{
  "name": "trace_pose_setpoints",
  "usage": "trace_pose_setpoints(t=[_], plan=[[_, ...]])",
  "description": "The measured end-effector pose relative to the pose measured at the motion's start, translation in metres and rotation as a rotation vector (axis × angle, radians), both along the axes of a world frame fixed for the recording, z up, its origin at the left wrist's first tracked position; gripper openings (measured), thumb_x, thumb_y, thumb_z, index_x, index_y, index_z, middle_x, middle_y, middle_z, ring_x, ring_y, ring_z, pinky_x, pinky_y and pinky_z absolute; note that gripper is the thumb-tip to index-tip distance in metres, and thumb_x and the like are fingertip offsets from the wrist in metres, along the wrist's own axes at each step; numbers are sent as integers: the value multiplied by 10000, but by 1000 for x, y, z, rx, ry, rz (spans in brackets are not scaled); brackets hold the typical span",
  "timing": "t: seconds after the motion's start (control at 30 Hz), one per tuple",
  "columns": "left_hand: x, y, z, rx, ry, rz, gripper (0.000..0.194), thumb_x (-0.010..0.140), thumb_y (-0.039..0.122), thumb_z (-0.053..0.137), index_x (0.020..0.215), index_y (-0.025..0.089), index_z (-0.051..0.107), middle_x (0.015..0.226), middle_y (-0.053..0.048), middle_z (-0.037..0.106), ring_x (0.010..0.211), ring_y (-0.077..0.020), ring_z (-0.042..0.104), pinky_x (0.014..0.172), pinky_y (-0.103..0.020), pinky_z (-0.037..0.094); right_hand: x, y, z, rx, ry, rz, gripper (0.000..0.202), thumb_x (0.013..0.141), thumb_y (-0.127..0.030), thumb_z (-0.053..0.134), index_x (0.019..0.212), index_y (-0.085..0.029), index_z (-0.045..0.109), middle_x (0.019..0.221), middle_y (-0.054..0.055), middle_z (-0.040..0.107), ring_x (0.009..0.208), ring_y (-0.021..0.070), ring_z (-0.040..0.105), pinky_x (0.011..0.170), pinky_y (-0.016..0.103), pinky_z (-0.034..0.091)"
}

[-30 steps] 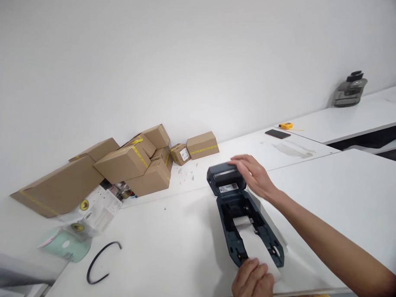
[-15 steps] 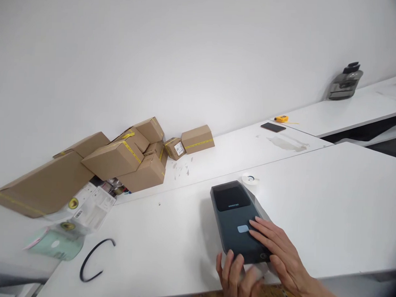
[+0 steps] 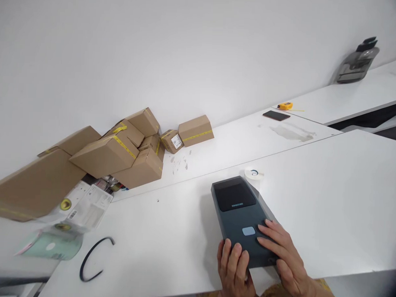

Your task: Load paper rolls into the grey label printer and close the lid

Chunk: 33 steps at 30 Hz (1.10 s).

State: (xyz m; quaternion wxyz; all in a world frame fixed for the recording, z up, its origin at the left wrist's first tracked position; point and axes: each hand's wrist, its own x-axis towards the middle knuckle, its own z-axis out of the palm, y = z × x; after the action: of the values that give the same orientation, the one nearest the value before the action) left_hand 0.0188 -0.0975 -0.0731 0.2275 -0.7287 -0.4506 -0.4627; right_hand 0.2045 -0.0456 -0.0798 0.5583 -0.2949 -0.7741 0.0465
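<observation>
A dark teal box [image 3: 234, 230] with a glossy black panel and a small light-blue label lies at a slant near the front edge of the white table. My left hand [image 3: 234, 269] curls its fingers around the box's near left corner, its thumb mostly hidden. On the right side of the box, my right hand [image 3: 288, 258] grips the edge, with fingertips on the top face and the thumb by the near right corner. Just beyond the box's far end sits a white roll of tape [image 3: 254, 173].
Cardboard boxes [image 3: 103, 156] with yellow tape are stacked at the back left. Clear packets [image 3: 92, 205], a mint-green pouch [image 3: 48, 245] and a black curved band [image 3: 89, 259] lie at left. A phone [image 3: 276, 115], a yellow tape measure [image 3: 285, 106] and a grey bottle [image 3: 357, 63] stand or lie at back right.
My left hand has gone from a blurred, loose pose to fingers wrapped on the box's near left corner. My right fingers have drawn back toward the right edge. The view has shifted slightly.
</observation>
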Motion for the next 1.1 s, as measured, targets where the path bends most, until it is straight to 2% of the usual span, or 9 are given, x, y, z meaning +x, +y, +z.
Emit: trace_pose_setpoints(t=[0.1, 0.2, 0.37, 0.43, 0.6, 0.7, 0.83, 0.97, 1.1], plan=[[-1, -1, 3, -8, 14, 0, 249, 963, 159, 467, 1132, 133, 647, 1026, -125, 749, 1339, -246, 532, 1020, -433, 549, 0, 1, -1, 14, 3, 8, 448, 995, -275, 338, 1378, -229, 566, 1430, 93, 559, 1384, 302, 458, 1125, 526, 396], [3, -9, 6, -41, 14, 56, 273, 943, 122, 468, 1146, 149, 648, 1086, -118, 733, 1292, -248, 558, 1006, -431, 540, 1, -6, 6, -70, -28, 15, 445, 1001, -338, 356, 1384, -238, 560, 1439, 97, 560, 1389, 319, 458, 1120, 539, 407], [21, -29, 15, 2, -102, 110, 146, 951, 269, 571, 960, 200, 699, 859, -66, 672, 878, -204, 621, 867, -391, 487, 2, -27, 24, -320, 75, -2, 533, 1020, -509, 260, 1433, -265, 493, 1481, 102, 525, 1392, 338, 460, 1081, 544, 456], [27, -31, 24, -28, -101, 88, 191, 968, 220, 533, 897, 215, 711, 769, -35, 633, 763, -173, 568, 817, -355, 441, 2, -30, 28, -320, 60, -1, 544, 1017, -537, 249, 1428, -280, 495, 1474, 96, 534, 1392, 340, 459, 1080, 548, 450], [34, -26, 42, -26, -155, 7, 307, 922, 51, 484, 752, 209, 685, 651, -17, 579, 677, -159, 480, 726, -304, 389, 4, -27, 27, -244, -15, -26, 508, 1027, -507, 260, 1416, -287, 503, 1418, 68, 592, 1366, 308, 486, 1061, 508, 446], [37, -24, 38, -31, -207, -1, 300, 903, 39, 491, 729, 206, 669, 623, -14, 572, 660, -156, 472, 673, -282, 385, 3, -23, 28, -179, -61, -66, 446, 1029, -423, 304, 1410, -306, 507, 1389, 45, 611, 1334, 284, 510, 1080, 492, 395], [38, -26, 21, -1, -253, 10, 286, 924, 101, 482, 742, 222, 667, 647, -19, 592, 680, -160, 509, 697, -302, 423, -2, -17, 37, -143, -199, -168, 422, 986, -368, 428, 1393, -353, 537, 1367, 29, 613, 1253, 283, 547, 1018, 475, 374], [27, -32, 8, -49, -240, 21, 277, 970, 280, 433, 871, 234, 687, 838, -70, 681, 804, -197, 623, 779, -366, 501, -9, -13, 44, -129, -264, -235, 397, 959, -366, 471, 1338, -398, 588, 1384, 13, 609, 1192, 284, 568, 891, 440, 401], [14, -33, 9, -56, -293, 37, 257, 950, 279, 460, 1080, 202, 667, 1059, -121, 711, 1004, -237, 659, 844, -369, 539, -11, -10, 47, -84, -302, -271, 345, 962, -357, 487, 1276, -387, 625, 1369, 10, 635, 1207, 277, 576, 1014, 486, 313]])
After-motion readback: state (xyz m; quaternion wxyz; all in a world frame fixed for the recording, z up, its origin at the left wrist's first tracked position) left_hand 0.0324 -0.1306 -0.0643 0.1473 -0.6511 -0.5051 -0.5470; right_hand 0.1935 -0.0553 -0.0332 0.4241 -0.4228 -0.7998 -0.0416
